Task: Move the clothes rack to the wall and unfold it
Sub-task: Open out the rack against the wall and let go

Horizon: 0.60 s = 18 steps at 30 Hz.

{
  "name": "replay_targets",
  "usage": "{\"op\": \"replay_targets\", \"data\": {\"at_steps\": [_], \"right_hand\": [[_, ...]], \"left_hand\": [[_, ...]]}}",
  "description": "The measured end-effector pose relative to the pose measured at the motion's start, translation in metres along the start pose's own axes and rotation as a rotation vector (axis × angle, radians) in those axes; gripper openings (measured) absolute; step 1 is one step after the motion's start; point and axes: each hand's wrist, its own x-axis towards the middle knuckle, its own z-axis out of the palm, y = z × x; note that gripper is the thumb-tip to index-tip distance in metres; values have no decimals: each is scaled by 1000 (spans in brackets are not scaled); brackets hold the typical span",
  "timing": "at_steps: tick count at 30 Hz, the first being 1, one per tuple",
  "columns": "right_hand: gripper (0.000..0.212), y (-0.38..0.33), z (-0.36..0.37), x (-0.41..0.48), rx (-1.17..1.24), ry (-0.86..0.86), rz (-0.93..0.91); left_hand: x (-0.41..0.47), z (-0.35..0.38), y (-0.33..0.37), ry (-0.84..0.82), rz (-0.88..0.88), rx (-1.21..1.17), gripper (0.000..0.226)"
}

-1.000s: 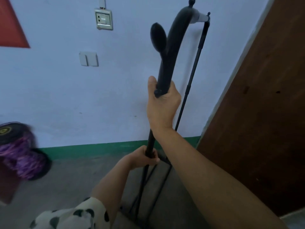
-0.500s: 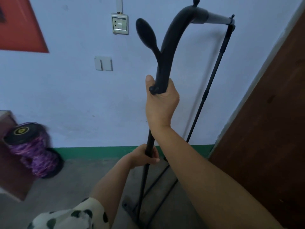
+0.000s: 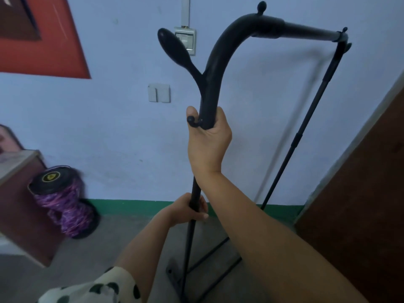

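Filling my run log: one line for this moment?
right hand: grips clothes rack upper post | left hand: grips lower pole | near wall

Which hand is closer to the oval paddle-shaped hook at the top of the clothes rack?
The right hand. It grips the near upright just below the fork where the oval hook branches off. The left hand grips the same upright much lower down, near the green skirting.

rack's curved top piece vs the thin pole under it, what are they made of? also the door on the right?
Curved top piece: looks like moulded black plastic, matt, one smooth form with a paddle-shaped hook branching off.
Thin pole: probably metal tube with a black coating; slim and straight.
Door: appears wood or wood veneer, reddish-brown, with dull grain.
All judged by look alone.
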Motion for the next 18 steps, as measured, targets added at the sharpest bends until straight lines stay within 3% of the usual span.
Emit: {"op": "replay_targets", "data": {"at_steps": [9,18], "right_hand": [[27,24,48,2,-27,-78,1],[17,37,69,11,-92,-402,40]], "left_hand": [[14,-45,-26,173,3,-5,31],[30,-87,-35,406,-21,-46,18]]}}
